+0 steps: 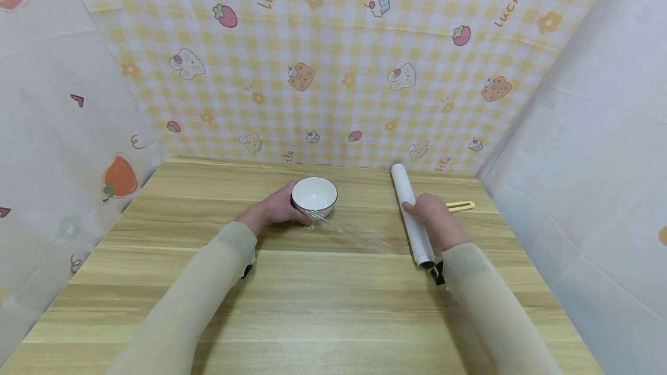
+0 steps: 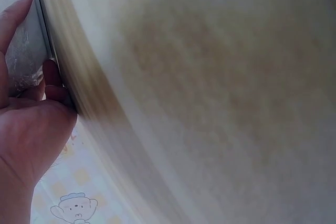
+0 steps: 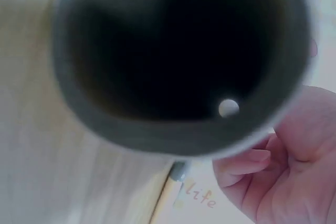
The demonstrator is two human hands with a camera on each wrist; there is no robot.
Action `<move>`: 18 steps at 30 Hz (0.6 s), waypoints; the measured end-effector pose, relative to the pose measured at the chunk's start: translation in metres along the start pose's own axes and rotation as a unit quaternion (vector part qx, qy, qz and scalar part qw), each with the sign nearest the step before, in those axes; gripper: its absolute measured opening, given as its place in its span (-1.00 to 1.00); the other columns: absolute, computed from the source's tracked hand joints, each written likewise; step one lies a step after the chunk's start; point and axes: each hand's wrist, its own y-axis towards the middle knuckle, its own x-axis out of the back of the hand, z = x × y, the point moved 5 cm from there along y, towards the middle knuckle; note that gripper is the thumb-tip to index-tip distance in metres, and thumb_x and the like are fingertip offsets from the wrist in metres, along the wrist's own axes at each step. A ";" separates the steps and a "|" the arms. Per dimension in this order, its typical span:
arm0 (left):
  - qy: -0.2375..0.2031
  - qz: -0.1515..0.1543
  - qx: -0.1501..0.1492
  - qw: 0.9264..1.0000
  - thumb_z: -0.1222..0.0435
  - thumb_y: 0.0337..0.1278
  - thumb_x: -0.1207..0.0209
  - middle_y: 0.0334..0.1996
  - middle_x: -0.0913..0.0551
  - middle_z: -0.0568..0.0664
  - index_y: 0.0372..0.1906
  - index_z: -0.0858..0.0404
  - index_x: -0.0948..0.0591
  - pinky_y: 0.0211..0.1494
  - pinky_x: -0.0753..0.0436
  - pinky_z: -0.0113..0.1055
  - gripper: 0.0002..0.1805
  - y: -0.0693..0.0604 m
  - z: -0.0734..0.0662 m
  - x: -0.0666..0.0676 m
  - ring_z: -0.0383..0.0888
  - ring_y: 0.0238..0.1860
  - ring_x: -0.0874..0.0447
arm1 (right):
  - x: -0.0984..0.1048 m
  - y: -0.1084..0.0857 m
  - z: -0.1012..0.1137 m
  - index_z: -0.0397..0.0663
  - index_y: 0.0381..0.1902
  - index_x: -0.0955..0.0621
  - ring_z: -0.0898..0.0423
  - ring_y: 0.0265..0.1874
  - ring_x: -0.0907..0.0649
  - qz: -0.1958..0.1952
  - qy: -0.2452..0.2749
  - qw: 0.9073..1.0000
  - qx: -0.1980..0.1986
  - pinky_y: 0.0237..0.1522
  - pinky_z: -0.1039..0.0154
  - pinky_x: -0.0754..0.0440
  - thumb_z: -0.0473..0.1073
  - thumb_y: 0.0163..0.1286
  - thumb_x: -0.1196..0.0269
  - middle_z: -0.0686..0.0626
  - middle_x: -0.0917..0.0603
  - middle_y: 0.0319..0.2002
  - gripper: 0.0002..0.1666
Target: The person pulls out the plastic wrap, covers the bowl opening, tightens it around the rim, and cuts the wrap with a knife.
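The light wood-grain tabletop (image 1: 323, 317) extends well in front of both hands, leaving room for movement toward the near side. The yellow-and-white checked cloth backdrop (image 1: 333, 45) bounds the rear edge; the far end of the long white hollow-cored roll (image 1: 419, 243) lies near it, so rearward clearance is limited. The right hand (image 1: 431, 213) grips the roll, fingers curled around it, probably to control its angle. A transparent plastic film (image 1: 365, 240) spans the gap toward the small white dark-rimmed bowl (image 1: 315, 192), left of the roll. The left hand (image 1: 283, 206) grips the bowl's left side, probably to resist film pull. The pale-yellow slotted handle (image 1: 461, 206), partly hidden beside the right hand, restricts rightward movement.
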 end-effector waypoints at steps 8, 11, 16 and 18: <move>0.005 -0.002 -0.011 1.000 0.40 -0.08 -0.69 0.61 -0.32 0.34 0.70 0.34 -0.14 0.81 -0.10 0.21 0.28 0.002 0.002 -0.001 0.31 0.63 -0.31 | -0.010 0.006 0.001 -0.31 -0.28 -0.63 -0.04 -0.39 -0.68 -0.008 0.009 1.000 -0.023 -0.36 0.14 -0.65 0.26 0.66 -0.13 -0.21 -0.69 -0.33 -0.31; 0.006 0.000 -0.007 1.000 0.39 -0.06 -0.69 0.62 -0.31 0.34 0.71 0.33 -0.12 0.81 -0.09 0.21 0.27 0.001 0.001 0.000 0.31 0.64 -0.29 | -0.009 0.005 0.003 -0.34 -0.25 -0.63 -0.04 -0.39 -0.69 -0.008 0.002 1.000 -0.027 -0.37 0.14 -0.66 0.27 0.66 -0.14 -0.22 -0.69 -0.32 -0.30; -0.004 0.002 -0.004 1.000 0.42 -0.05 -0.68 0.63 -0.29 0.34 0.70 0.33 -0.12 0.82 -0.09 0.19 0.26 0.000 -0.001 0.000 0.31 0.64 -0.28 | -0.010 0.003 0.006 -0.41 -0.16 -0.60 -0.08 -0.36 -0.70 -0.018 0.001 0.999 -0.031 -0.33 0.10 -0.70 0.28 0.66 -0.15 -0.25 -0.68 -0.29 -0.27; -0.011 0.003 -0.004 1.000 0.45 -0.07 -0.67 0.62 -0.29 0.34 0.70 0.34 -0.13 0.81 -0.10 0.18 0.26 0.001 -0.001 -0.001 0.30 0.63 -0.29 | -0.011 0.001 0.005 -0.41 -0.16 -0.61 -0.08 -0.36 -0.70 -0.022 0.007 0.999 -0.029 -0.32 0.09 -0.70 0.28 0.66 -0.15 -0.26 -0.68 -0.29 -0.27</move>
